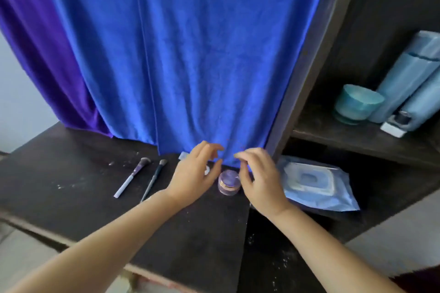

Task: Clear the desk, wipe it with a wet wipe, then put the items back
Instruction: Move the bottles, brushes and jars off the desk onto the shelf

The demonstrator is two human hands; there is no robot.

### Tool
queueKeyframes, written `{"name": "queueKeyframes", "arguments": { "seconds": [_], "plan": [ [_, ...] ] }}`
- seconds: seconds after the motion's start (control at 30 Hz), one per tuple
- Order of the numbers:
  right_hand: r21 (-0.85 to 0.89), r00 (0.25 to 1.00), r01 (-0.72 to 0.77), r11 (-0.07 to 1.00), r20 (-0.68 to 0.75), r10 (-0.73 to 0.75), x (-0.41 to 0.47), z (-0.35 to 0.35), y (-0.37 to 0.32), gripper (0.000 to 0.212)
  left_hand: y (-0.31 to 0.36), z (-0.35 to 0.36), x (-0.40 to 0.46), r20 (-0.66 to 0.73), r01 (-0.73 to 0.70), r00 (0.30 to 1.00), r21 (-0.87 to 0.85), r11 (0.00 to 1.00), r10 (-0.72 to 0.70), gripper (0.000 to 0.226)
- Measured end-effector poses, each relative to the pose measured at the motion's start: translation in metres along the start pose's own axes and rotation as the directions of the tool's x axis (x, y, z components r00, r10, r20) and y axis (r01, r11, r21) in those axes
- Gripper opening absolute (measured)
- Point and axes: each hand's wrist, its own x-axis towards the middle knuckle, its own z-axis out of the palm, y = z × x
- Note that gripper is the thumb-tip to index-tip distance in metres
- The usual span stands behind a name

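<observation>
A dark desk (71,197) carries white specks and dust. A small purple jar (228,182) with a gold band stands near the back, between my two hands. My left hand (195,173) hovers just left of the jar with fingers spread, partly covering a small white object (207,170). Just right of the jar, my right hand (259,176) also hovers with fingers apart, holding nothing. Two makeup brushes (132,177) (153,179) lie side by side to the left. A blue wet wipe pack (314,183) lies flat at the right.
A blue cloth (190,54) hangs behind the desk down to its surface, with a purple cloth (47,54) at the left. A dark shelf (357,140) on the right holds a teal jar (357,103), pale blue bottles (404,85) and a small dark-capped bottle (397,123).
</observation>
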Motion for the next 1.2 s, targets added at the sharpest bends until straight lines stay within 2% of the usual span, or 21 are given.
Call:
{"name": "queueKeyframes", "arguments": {
  "seconds": [0.1,0.17,0.27,0.33,0.4,0.5,0.63,0.7,0.8,0.9,1.03,1.2],
  "plan": [
    [0.050,0.954,-0.138,0.989,0.277,0.119,-0.001,0.087,-0.018,0.023,-0.093,-0.036,-0.029,0.002,0.350,0.936,0.109,0.930,-0.353,0.016],
    [0.022,0.858,-0.283,0.959,0.452,0.243,-0.001,0.142,-0.028,0.025,-0.150,-0.054,-0.046,0.010,0.483,0.869,0.194,0.854,-0.494,0.015],
    [-0.123,0.691,-0.423,0.898,0.597,0.407,0.004,0.215,-0.042,0.022,-0.218,-0.064,-0.062,0.087,0.608,0.747,0.313,0.730,-0.659,0.022],
    [-0.233,0.592,-0.477,0.847,0.627,0.506,0.010,0.252,-0.048,0.027,-0.249,-0.063,-0.068,0.115,0.650,0.680,0.362,0.668,-0.724,0.029],
    [-0.347,0.530,-0.514,0.784,0.590,0.609,0.016,0.280,-0.050,0.033,-0.266,-0.058,-0.071,0.144,0.637,0.660,0.413,0.651,-0.738,0.034],
    [-0.494,0.508,-0.480,0.725,0.517,0.689,0.017,0.306,-0.050,0.039,-0.275,-0.048,-0.068,0.213,0.569,0.664,0.479,0.669,-0.717,0.031],
    [-0.514,0.496,-0.491,0.703,0.498,0.711,0.020,0.310,-0.048,0.031,-0.273,-0.045,-0.061,0.246,0.582,0.658,0.433,0.688,-0.712,0.023],
    [-0.448,0.515,-0.541,0.712,0.493,0.701,0.023,0.298,-0.049,0.029,-0.267,-0.048,-0.059,0.221,0.607,0.680,0.365,0.706,-0.699,0.022],
    [-0.288,0.639,-0.556,0.780,0.452,0.623,0.033,0.262,-0.051,0.025,-0.243,-0.053,-0.048,0.157,0.568,0.783,0.216,0.794,-0.602,0.018],
    [-0.130,0.749,-0.562,0.817,0.339,0.569,0.046,0.208,-0.050,0.025,-0.197,-0.056,-0.026,0.078,0.488,0.867,0.063,0.871,-0.492,0.015],
    [0.043,0.845,-0.518,0.854,0.182,0.503,0.051,0.113,-0.049,0.027,-0.109,-0.048,-0.003,0.005,0.370,0.928,-0.104,0.923,-0.371,0.025],
    [0.204,0.927,-0.370,0.906,0.016,0.375,0.021,-0.018,-0.049,0.028,0.019,-0.019,0.011,-0.014,0.151,0.987,-0.290,0.945,-0.162,0.031]
  ]
}}
